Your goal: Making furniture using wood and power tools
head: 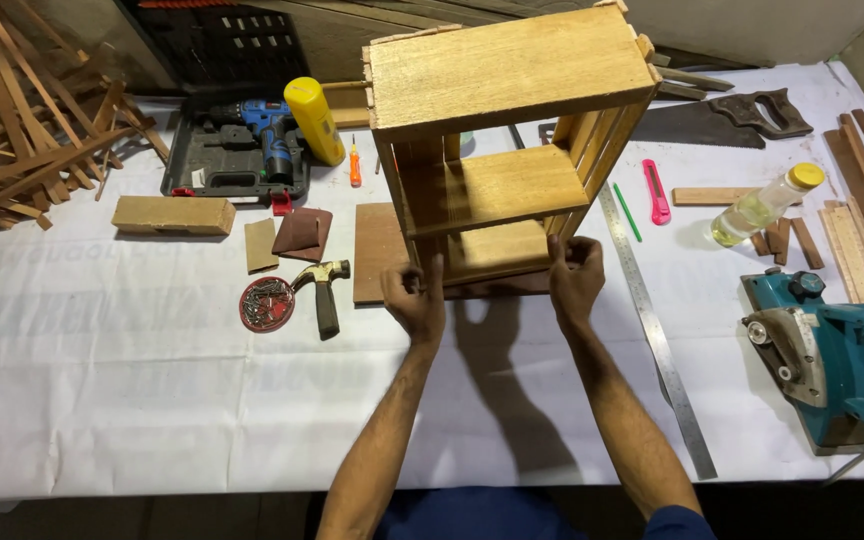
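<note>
A small wooden shelf unit [507, 130] stands upright on a brown board [377, 250] in the middle of the white-covered table [152, 380]. It has a flat top, one middle shelf and a bottom shelf. My left hand [414, 298] grips its lower left front corner. My right hand [575, 275] grips the lower right front corner. Both sets of fingers are curled onto the frame's base.
A hammer [324, 292] and a round tin of nails [267, 304] lie to the left, with sandpaper pieces [301, 234], a wood block [173, 215], a blue drill [270, 135] and a yellow bottle [314, 120]. A steel ruler [657, 340], pink cutter [656, 190], handsaw [727, 118], oil bottle [764, 205] and teal power planer [837, 360] lie on the right.
</note>
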